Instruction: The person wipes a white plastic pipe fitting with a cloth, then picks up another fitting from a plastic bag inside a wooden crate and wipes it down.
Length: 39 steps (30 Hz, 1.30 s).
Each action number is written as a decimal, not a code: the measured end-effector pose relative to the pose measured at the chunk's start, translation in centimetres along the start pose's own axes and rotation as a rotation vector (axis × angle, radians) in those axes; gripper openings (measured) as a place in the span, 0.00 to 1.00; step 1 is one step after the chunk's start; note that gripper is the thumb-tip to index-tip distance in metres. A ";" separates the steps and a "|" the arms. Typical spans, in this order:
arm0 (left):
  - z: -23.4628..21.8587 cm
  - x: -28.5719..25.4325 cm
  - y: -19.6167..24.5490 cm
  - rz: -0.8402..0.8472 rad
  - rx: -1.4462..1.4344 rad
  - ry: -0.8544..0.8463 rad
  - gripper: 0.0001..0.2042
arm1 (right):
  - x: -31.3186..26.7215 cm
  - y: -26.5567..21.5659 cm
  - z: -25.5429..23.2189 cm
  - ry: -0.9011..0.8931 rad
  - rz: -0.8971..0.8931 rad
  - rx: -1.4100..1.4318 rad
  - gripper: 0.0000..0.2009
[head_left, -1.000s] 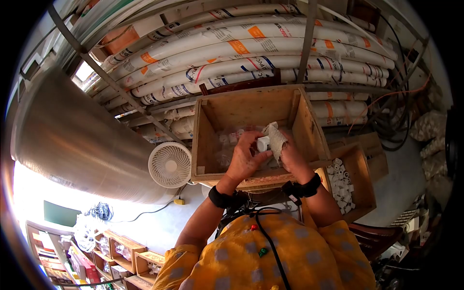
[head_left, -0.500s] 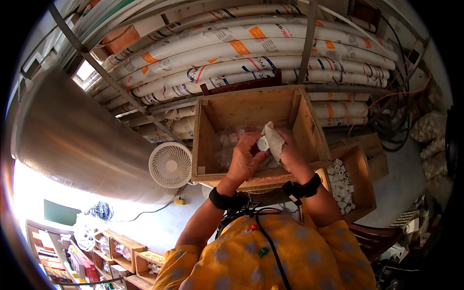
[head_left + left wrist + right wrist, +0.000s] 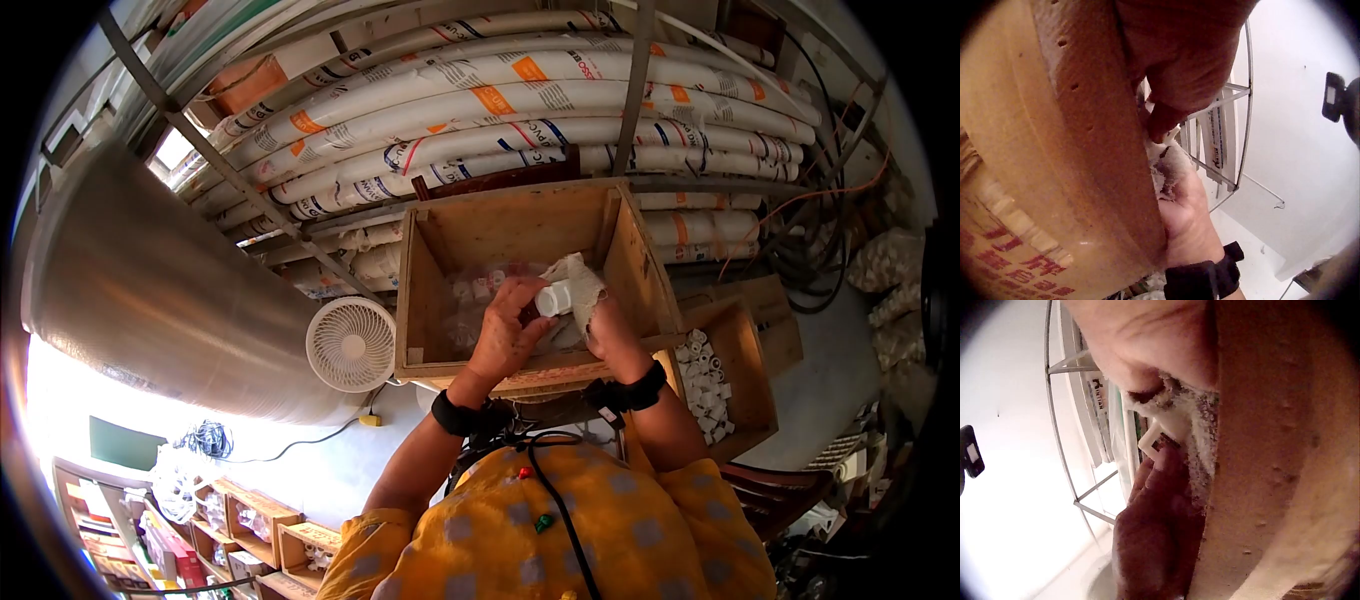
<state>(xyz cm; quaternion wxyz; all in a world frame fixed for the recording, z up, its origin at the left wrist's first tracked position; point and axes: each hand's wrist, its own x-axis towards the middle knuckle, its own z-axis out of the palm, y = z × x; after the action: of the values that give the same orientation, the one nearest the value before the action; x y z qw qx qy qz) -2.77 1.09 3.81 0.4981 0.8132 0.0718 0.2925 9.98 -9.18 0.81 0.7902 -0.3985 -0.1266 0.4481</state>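
Over a wooden box [image 3: 520, 215], both hands work on a short white plastic pipe fitting [image 3: 553, 297]. My left hand [image 3: 500, 335] pinches its left end between thumb and fingers. A pale, rough cloth [image 3: 580, 283] lies against the fitting's right side, gripped by my right hand [image 3: 612, 328], whose fingers are largely hidden under it. From the right wrist, the fitting [image 3: 1172, 422] shows between the fuzzy cloth [image 3: 1200, 431] and the left fingers. The box wall covers part of both hands in the wrist views. Clear plastic bags [image 3: 470, 300] with small white parts lie inside the box.
A smaller wooden box [image 3: 750, 385] of white fittings [image 3: 705, 390] stands to the right. On the left are a white fan [image 3: 352, 345] and a large wrapped roll [image 3: 170, 280]. Wrapped white pipes [image 3: 480, 100] fill a metal rack behind.
The fitting has turned from showing its round end to showing its side. The cloth has shifted from standing upright to draping around the fitting's right end. Both hands stay over the box.
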 end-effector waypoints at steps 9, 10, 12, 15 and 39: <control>0.3 0.0 -0.9 -0.063 -0.036 -0.032 0.21 | 0.2 0.6 0.0 -0.044 -0.160 -0.313 0.14; 0.4 0.1 -0.8 -0.091 -0.048 -0.031 0.21 | 0.1 0.6 0.2 -0.050 -0.172 -0.307 0.14; 0.3 0.0 -0.7 -0.140 -0.006 -0.009 0.23 | -0.2 0.4 0.4 -0.061 -0.197 -0.294 0.13; 0.3 0.1 -0.4 -0.179 0.044 0.012 0.24 | -0.1 0.7 0.0 -0.050 -0.233 -0.356 0.13; 0.2 0.0 0.2 -0.028 0.126 -0.016 0.22 | 1.6 2.7 -2.4 -0.048 -0.337 -0.672 0.16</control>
<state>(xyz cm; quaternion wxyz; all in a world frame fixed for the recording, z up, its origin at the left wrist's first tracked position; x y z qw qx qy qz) -2.68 0.82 3.86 0.4503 0.8443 0.0973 0.2737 10.59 -8.42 -3.00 0.6746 -0.5986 -0.3490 0.2545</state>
